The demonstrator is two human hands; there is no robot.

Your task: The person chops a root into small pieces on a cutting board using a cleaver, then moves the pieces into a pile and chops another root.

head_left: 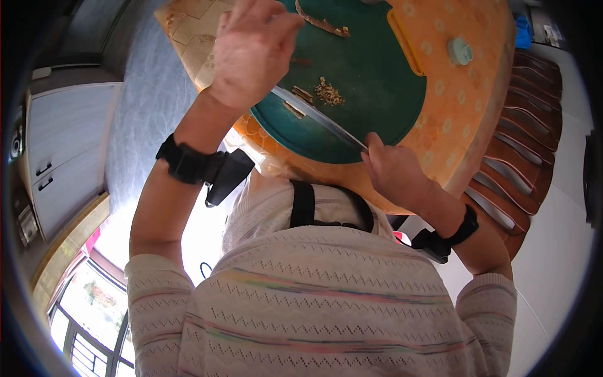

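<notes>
My right hand (396, 169) is closed round the handle end of a knife (326, 122), whose blade slants up and left across the near part of a green cutting board (377, 81). My left hand (251, 53) hovers over the board's left side, fingers pinched together; what they hold, if anything, is hidden. To the right of those fingers lies a long, thin, brown, bark-like strip (326, 25). Short brown pieces (303, 95) rest beside the blade. A small heap of chopped brown bits (329, 92) sits near the board's middle.
The board, with a yellow handle (407, 44), lies on an orange patterned tablecloth (440, 100). A pale green cap-like object (460, 51) stands to the right. Brown slatted wooden seating (521, 138) is beyond the table's right edge. Cabinets (72, 138) stand at left.
</notes>
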